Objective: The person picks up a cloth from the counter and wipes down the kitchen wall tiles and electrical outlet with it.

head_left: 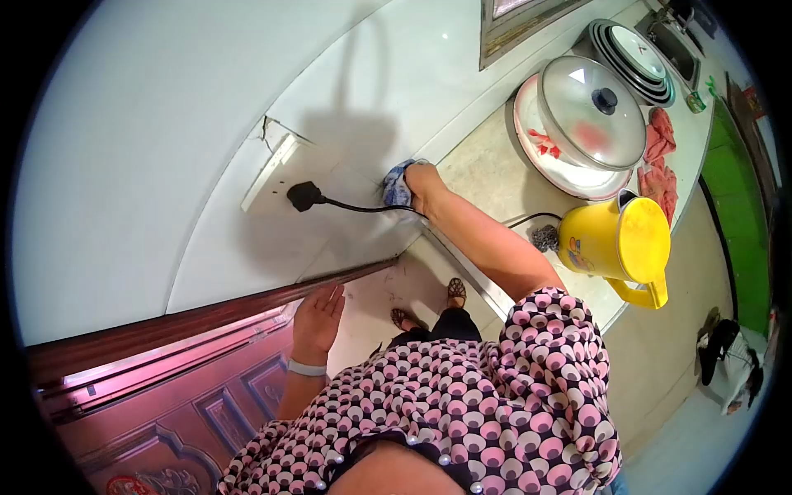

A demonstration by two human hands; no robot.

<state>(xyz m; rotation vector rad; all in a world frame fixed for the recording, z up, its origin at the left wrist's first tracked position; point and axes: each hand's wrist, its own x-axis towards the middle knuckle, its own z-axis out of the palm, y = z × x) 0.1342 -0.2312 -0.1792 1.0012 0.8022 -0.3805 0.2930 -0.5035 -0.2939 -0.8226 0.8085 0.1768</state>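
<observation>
My right hand (424, 181) presses a blue-and-white cloth (397, 186) against the white wall, near the corner where the counter starts. Its fingers are bunched over the cloth. A black plug (305, 196) sits in the white wall socket (276, 177), left of the cloth. From it a black cord (363, 208) runs just below the cloth and under my right forearm towards the yellow kettle (615, 239). My left hand (317, 323) hangs lower down near the dark red door frame, fingers stretched out, holding nothing.
On the counter stand a glass-lidded pan (569, 115) on a red-patterned white basin (569, 176), stacked trays (635, 58), red cloths (658, 161) and a wire scourer (545, 238). A sink (672, 49) lies at the far end. A carved door (190, 412) is at lower left.
</observation>
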